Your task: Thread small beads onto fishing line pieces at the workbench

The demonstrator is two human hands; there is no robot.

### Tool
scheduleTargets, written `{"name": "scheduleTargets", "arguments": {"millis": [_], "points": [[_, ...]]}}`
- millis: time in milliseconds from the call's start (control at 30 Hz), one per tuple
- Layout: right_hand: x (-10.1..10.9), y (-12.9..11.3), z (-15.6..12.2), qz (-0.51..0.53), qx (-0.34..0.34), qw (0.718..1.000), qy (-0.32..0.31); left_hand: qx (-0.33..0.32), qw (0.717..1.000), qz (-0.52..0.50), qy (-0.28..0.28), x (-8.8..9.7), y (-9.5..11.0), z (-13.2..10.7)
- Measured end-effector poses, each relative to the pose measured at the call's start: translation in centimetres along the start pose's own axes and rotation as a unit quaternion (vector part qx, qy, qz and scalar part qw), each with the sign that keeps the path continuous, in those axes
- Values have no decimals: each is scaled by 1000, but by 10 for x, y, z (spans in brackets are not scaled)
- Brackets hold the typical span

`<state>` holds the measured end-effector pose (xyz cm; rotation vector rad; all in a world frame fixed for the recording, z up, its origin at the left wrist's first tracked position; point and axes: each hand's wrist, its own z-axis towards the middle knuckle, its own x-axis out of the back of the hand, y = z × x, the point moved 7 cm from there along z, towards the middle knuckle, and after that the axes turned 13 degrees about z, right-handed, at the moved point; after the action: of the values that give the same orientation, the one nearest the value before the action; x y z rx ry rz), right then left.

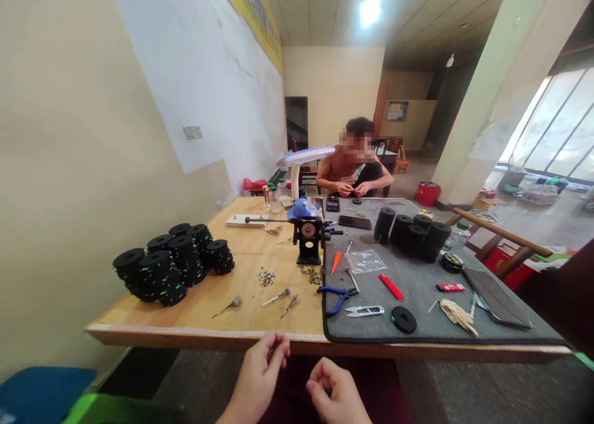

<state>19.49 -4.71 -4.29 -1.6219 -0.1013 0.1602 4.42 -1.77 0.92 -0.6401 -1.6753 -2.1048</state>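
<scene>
Both my hands are below the near edge of the wooden table [218,334], over my lap. My left hand [261,368] is curled, thumb and fingers pinched together on something too small to make out. My right hand [335,388] is also curled with fingers folded in, a short gap away from the left; whatever it holds is hidden. Nearest on the table above them lie three small feathered lures [278,298], blue-handled pliers [338,295] and small snips [364,311] on a grey mat [417,288].
Stacks of black spools stand at the left [171,264] and on the mat [412,231]. A black winding device [309,238], a desk lamp [304,159], a red lighter [391,286], a tablet [495,297] and a black disc [403,319] are there. Another person [355,170] sits at the far end.
</scene>
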Motion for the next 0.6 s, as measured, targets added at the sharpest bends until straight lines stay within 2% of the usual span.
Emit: {"name": "scheduleTargets", "arguments": {"millis": [133,233,333,467,600], "points": [[2,22,7,191,-71,979,12,-37,981,182,59,27,-6,39],[6,23,8,252,-79,964,39,-69,952,291,66,27,-8,69],[11,21,6,283,-77,953,72,-66,947,310,54,17,-14,90],[14,20,3,305,-76,945,94,-48,947,314,43,6,-22,102],[18,21,-1,314,-76,940,110,-35,952,297,70,20,-27,103]]}}
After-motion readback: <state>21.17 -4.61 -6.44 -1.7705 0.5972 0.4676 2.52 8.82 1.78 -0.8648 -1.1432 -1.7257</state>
